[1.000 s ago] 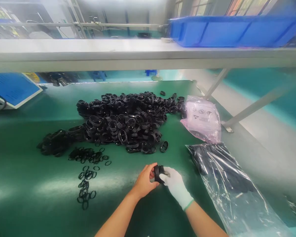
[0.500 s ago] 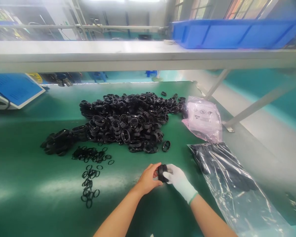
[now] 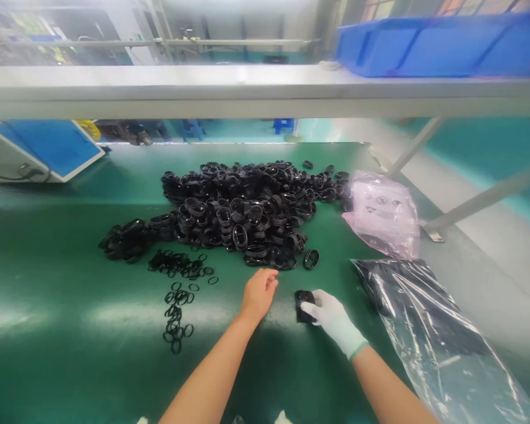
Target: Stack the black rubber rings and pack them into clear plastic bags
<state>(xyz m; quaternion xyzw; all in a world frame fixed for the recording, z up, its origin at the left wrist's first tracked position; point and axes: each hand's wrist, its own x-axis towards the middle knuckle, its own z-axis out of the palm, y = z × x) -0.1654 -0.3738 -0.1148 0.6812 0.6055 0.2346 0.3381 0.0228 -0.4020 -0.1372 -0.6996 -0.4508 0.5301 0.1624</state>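
Note:
My right hand (image 3: 333, 318), in a white glove, grips a small black ridged piece (image 3: 304, 306) just above the green table, thumb on its near face. My bare left hand (image 3: 258, 296) is apart from it, to the left, with its fingers loosely bent and nothing visible in them. Its fingertips are close to the front edge of a large heap of black ridged oval rings (image 3: 242, 212). One loose oval ring (image 3: 311, 259) lies just right of the heap. Left of my left hand, several thin black bands (image 3: 175, 315) are scattered on the table.
A clear plastic bag (image 3: 450, 347) with black contents lies to the right, below a pinkish printed bag (image 3: 382, 206). A shelf (image 3: 203, 94) crosses above the table, bearing a blue bin (image 3: 424, 47). A blue-and-white box (image 3: 53, 147) stands at the back left.
My left hand has let go of the black piece and moved up and away toward the heap. My right hand keeps hold of the piece. The camera view has shifted slightly left.

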